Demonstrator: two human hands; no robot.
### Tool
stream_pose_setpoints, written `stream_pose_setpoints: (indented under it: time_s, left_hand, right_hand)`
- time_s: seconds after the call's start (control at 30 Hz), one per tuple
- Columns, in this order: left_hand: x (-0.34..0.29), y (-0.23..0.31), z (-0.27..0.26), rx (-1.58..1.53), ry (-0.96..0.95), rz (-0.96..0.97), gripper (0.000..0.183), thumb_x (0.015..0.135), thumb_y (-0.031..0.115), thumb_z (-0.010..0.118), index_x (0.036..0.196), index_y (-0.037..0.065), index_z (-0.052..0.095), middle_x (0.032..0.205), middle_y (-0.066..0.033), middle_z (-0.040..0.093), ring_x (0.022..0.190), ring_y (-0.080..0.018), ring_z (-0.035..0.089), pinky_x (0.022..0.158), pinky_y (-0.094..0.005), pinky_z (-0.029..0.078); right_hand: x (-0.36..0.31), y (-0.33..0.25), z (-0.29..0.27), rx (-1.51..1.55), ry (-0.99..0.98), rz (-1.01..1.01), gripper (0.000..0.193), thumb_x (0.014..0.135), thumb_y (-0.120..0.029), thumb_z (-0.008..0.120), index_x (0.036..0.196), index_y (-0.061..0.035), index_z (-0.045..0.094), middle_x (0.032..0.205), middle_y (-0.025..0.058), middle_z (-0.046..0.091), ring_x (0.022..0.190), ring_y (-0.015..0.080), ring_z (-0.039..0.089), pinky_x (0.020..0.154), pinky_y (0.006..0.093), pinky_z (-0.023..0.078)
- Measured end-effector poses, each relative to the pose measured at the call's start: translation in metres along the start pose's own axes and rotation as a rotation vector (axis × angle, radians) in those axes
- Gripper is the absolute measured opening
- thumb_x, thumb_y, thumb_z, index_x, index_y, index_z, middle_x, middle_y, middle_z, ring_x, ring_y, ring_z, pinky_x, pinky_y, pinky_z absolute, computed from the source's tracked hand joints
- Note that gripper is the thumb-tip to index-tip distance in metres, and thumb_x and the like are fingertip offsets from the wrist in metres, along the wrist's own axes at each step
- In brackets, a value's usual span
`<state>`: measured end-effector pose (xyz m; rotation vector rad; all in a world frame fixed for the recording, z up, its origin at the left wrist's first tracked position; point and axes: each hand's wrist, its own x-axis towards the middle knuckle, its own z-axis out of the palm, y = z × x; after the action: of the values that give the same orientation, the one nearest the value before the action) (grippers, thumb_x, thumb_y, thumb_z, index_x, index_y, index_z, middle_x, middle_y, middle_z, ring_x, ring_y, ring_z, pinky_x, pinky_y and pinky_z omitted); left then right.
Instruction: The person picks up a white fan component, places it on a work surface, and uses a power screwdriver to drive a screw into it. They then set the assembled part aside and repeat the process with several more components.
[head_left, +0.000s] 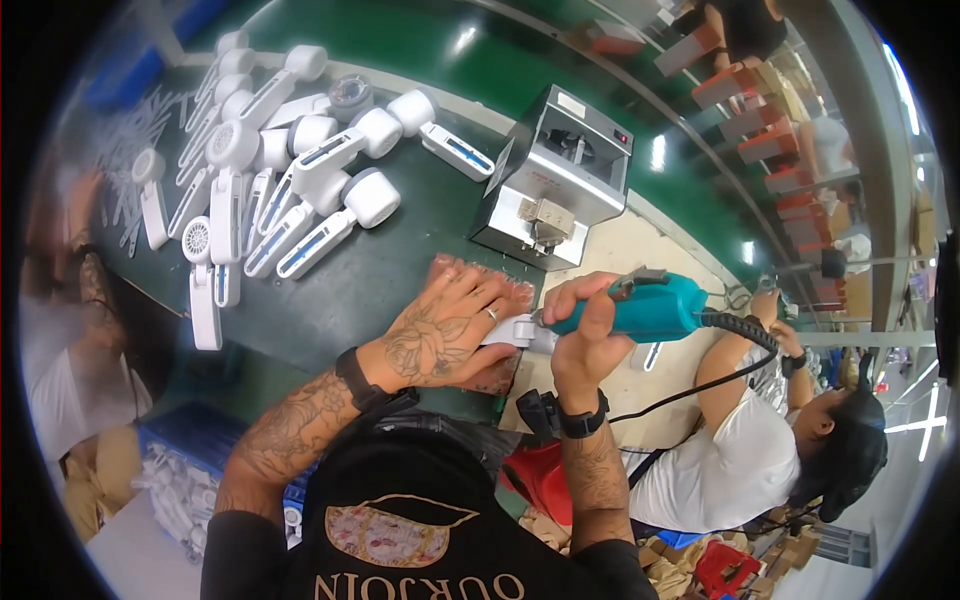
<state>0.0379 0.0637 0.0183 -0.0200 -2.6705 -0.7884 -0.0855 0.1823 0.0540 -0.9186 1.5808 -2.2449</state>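
Observation:
A teal electric screwdriver with a black coiled cord lies sideways in my right hand, fingers wrapped round its front end. Its tip points left at a white fan part, which my left hand steadies on a pinkish see-through block. My left palm covers most of the part. The fingers lie over the block and the thumb presses from the near side. Whether the tip touches a screw is hidden by my right fingers.
White handheld fans are heaped at the far left of the green table. A silver screw-feeder machine stands just beyond my hands. A person in a white shirt sits at right, another person at left. A blue crate holds white parts.

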Motion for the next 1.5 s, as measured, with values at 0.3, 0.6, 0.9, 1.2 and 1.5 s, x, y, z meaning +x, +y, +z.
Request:
stream_pose_setpoints:
  time_s: [0.3, 0.6, 0.9, 1.2, 1.5]
  left_hand:
    - [0.002, -0.001, 0.002, -0.038, -0.013, -0.036, 0.046, 0.091, 0.038, 0.06, 0.126, 0.009, 0.058, 0.118, -0.0113, 0.054, 0.114, -0.0317, 0.048, 0.1, -0.0465, 0.036]
    - [-0.001, -0.001, -0.003, 0.024, -0.027, 0.006, 0.056, 0.089, 0.036, 0.061, 0.134, 0.004, 0.05, 0.118, -0.0146, 0.053, 0.114, -0.0314, 0.048, 0.098, -0.0427, 0.038]
    - [0.0, 0.0, 0.0, 0.02, -0.014, 0.007, 0.055, 0.088, 0.037, 0.062, 0.132, 0.005, 0.052, 0.119, -0.0144, 0.053, 0.114, -0.0319, 0.048, 0.099, -0.0438, 0.038]
    - [0.003, 0.0, -0.002, 0.002, 0.029, 0.019, 0.048, 0.09, 0.031, 0.06, 0.131, 0.006, 0.054, 0.121, -0.0114, 0.054, 0.114, -0.0297, 0.049, 0.098, -0.0426, 0.038]
    - [0.002, 0.0, 0.005, -0.068, -0.013, -0.021, 0.043, 0.091, 0.03, 0.06, 0.127, 0.007, 0.056, 0.121, -0.0104, 0.054, 0.112, -0.0291, 0.049, 0.098, -0.0427, 0.038]
  right_hand:
    - [0.006, 0.003, 0.0, 0.024, -0.019, 0.043, 0.037, 0.096, -0.037, 0.063, 0.094, -0.0018, 0.051, 0.067, 0.0072, 0.051, 0.056, 0.0183, 0.05, 0.053, 0.0321, 0.044]
    - [0.069, 0.005, 0.029, -0.036, 0.016, -0.144, 0.033, 0.099, -0.032, 0.059, 0.103, 0.0002, 0.053, 0.07, 0.0061, 0.054, 0.062, 0.0163, 0.055, 0.057, 0.0295, 0.046]
    - [0.053, 0.003, 0.023, -0.064, -0.047, -0.023, 0.035, 0.097, -0.034, 0.063, 0.101, -0.0001, 0.053, 0.067, 0.0055, 0.053, 0.059, 0.0159, 0.053, 0.056, 0.0295, 0.045]
    - [-0.01, -0.026, -0.008, 0.0, -0.072, 0.042, 0.056, 0.09, -0.049, 0.068, 0.107, 0.002, 0.052, 0.066, 0.0068, 0.051, 0.057, 0.0175, 0.05, 0.055, 0.0312, 0.043]
    - [-0.021, -0.013, -0.011, 0.03, -0.021, 0.062, 0.05, 0.089, -0.045, 0.07, 0.099, -0.0006, 0.05, 0.066, 0.0079, 0.051, 0.057, 0.0191, 0.052, 0.054, 0.0324, 0.044]
